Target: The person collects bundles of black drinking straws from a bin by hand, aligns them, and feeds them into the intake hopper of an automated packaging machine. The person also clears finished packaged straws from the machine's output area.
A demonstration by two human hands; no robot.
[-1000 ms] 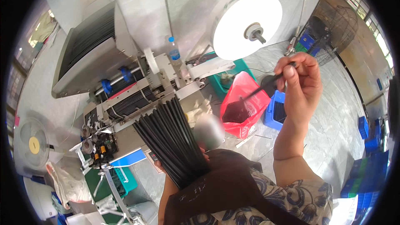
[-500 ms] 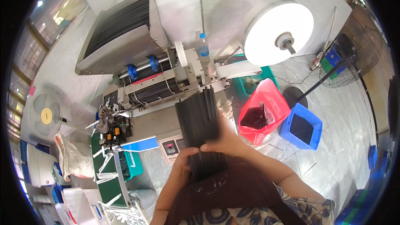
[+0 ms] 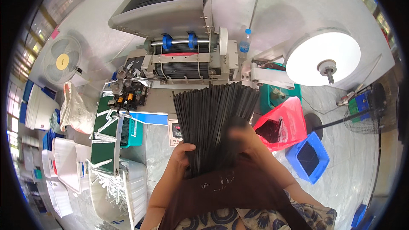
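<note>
A large bundle of thin black straws (image 3: 213, 115) stands fanned out in front of my apron, its upper ends spread wide. My left hand (image 3: 182, 154) is closed around the lower left side of the bundle, thumb across the front. At the right side, my right hand (image 3: 246, 139) grips it too; a dark blur hides part of its fingers. The lower ends of the straws are hidden against the apron. Just beyond is a metal feeding machine (image 3: 183, 66), with more black straws in its sloped hopper (image 3: 164, 12) and under its blue-ringed rollers.
A white paper roll (image 3: 311, 57) stands at the right. Below it are a red plastic bag (image 3: 287, 121) and a blue bin (image 3: 315, 145). On the left, a green conveyor (image 3: 104, 127) carries white strips above a tub (image 3: 138, 187). A bottle (image 3: 244, 42) stands behind the machine.
The straws have spread from a compact bundle into a wide fan, and my hands are farther apart. My view has turned, so the machine now sits straighter and farther right.
</note>
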